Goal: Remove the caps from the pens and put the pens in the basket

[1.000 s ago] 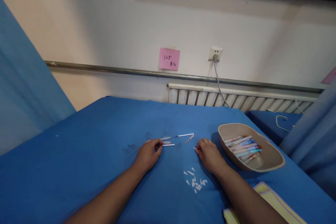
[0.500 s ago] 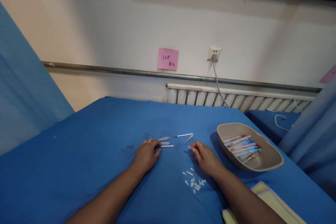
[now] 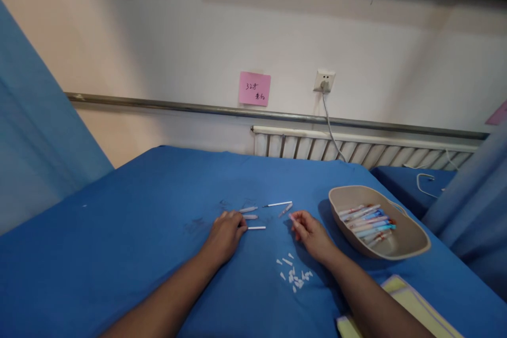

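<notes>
My left hand (image 3: 226, 233) rests low over the blue cloth, its fingers closed on the end of a white pen refill (image 3: 257, 227) that points right. Just beyond its fingertips lie two pale pen barrels (image 3: 249, 217), partly hidden by the hand. My right hand (image 3: 311, 235) pinches a small pinkish pen part (image 3: 292, 217), too small to name exactly. Between the hands and farther back are another white refill (image 3: 278, 204) with a dark tip and a short clear pen piece (image 3: 285, 209). Nearer me, several small white cone-shaped pen tips (image 3: 295, 276) lie scattered.
A beige basket (image 3: 412, 237) with several pens (image 3: 368, 222) stands at the right. A folded yellow cloth (image 3: 412, 306) lies at the front right. Behind the blue-covered table (image 3: 130, 211) are a radiator (image 3: 301, 145) and a wall socket (image 3: 325, 81). Blue curtains (image 3: 39, 116) hang at both sides.
The white refill in my left hand has come slightly toward me, away from the pale barrels. My right hand has shifted a little, with the pinkish part still in its fingers.
</notes>
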The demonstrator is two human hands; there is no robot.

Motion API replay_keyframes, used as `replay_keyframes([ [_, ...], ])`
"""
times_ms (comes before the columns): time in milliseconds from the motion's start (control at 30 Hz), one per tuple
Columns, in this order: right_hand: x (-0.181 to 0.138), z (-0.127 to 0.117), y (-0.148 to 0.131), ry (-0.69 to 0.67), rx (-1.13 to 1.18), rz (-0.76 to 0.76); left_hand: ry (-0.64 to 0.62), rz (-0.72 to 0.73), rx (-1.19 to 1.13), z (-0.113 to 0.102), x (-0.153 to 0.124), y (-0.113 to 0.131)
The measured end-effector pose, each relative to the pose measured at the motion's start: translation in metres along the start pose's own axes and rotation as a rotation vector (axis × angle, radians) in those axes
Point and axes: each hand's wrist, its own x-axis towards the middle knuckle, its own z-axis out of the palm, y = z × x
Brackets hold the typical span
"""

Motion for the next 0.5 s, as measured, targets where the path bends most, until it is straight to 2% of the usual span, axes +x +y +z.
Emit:
replay_keyframes([
  [233, -0.0009, -0.002, 0.0, -0.016, -0.013, -0.032, -0.031, 0.021, -0.086, -0.0007, 0.0003, 0.0009],
  [500, -0.0018, -0.003, -0.0049, -0.055, -0.076, -0.02, -0.064, 0.033, -0.03, -0.0044, -0.0016, 0.0021],
])
